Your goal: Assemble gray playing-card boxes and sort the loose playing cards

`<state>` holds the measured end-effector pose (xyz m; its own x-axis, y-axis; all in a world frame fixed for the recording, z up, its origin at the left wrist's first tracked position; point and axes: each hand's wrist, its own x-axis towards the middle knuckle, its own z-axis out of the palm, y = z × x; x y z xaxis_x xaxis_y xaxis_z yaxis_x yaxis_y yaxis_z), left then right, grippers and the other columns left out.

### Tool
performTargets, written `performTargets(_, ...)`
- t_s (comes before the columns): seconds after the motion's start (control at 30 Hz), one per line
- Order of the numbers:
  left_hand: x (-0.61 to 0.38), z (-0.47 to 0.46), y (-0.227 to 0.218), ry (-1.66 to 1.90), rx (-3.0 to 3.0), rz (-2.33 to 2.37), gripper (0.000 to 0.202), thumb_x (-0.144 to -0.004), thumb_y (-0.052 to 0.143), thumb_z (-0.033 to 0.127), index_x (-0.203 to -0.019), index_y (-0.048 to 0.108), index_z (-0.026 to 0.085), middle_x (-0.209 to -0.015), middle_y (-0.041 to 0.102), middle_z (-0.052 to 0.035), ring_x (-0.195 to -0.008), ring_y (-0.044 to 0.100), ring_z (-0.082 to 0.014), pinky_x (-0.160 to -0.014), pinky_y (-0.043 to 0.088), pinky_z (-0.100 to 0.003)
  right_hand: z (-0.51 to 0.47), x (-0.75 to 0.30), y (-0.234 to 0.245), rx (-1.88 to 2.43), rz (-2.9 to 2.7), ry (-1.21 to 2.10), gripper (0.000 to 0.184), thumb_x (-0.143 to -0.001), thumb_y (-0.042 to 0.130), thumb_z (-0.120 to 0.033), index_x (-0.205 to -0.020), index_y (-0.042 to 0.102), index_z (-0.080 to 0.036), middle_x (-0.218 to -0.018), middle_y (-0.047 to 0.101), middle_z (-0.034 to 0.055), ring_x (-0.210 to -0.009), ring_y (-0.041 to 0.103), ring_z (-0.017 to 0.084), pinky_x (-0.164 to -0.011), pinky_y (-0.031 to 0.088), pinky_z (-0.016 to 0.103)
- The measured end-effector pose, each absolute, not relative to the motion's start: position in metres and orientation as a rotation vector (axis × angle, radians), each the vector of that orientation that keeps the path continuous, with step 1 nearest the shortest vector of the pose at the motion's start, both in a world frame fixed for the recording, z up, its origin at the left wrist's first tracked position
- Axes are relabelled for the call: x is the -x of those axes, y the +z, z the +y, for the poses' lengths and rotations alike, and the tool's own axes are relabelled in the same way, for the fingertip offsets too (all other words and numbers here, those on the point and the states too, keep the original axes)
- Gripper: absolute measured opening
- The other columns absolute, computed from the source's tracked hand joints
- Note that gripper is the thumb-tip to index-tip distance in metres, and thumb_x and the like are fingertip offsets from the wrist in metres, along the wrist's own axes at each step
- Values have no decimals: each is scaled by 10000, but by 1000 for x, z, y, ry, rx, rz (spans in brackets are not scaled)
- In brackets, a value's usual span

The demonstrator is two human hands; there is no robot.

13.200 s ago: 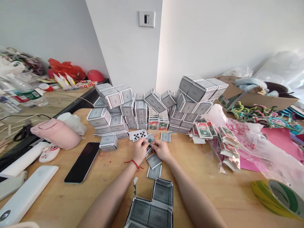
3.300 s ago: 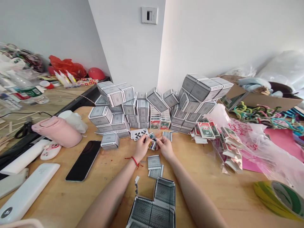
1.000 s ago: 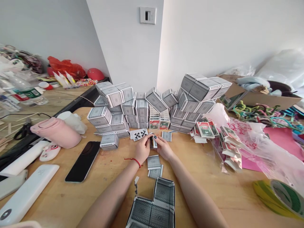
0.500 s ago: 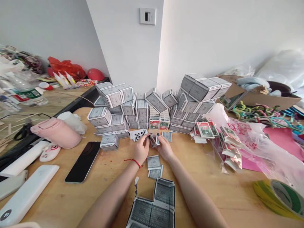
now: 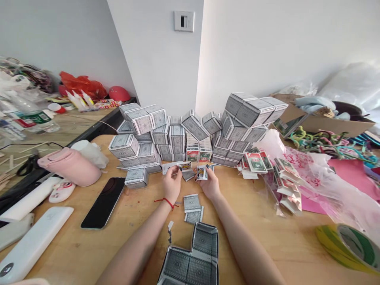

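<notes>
My left hand pinches a face-up playing card over the wooden table. A little to its right, my right hand pinches a second face-up card. The two hands are apart, just in front of a wall of stacked cubes made of card backs. Two face-down cards lie on the table between my wrists. A folded card structure stands near the bottom edge, between my forearms.
A black phone, a pink bottle and a white power bank lie to the left. Card packs and a pink plastic bag lie to the right, with a tape roll at the far right.
My hands were together on one small bundle of cards; now they have moved apart and a little forward, each holding a face-up card.
</notes>
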<state>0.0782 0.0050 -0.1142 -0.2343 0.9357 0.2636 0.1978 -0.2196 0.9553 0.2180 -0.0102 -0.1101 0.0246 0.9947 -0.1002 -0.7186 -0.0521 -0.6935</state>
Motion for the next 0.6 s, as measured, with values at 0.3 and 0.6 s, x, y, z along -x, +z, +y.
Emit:
performTargets(0.3, -82, -1, -115, 1327, -1679, 1248, 154, -712, 552, 247, -836, 513, 165, -829, 585, -33, -739, 580, -133, -690, 481, -283, -8, -216, -111, 740, -619, 1473, 289, -703, 557, -404, -912, 593, -209, -825, 626, 36, -659, 571, 184, -579, 470, 318)
performTargets(0.6, -81, -10, -98, 1187, -2021, 1161, 65, -683, 538, 131, -669, 485, 166, -1119, 459, -84, -931, 520, -179, -648, 467, -278, -12, -214, -108, 858, -934, 1358, 253, -681, 605, -355, -888, 625, -212, -871, 623, 32, -769, 549, 179, -675, 420, 275)
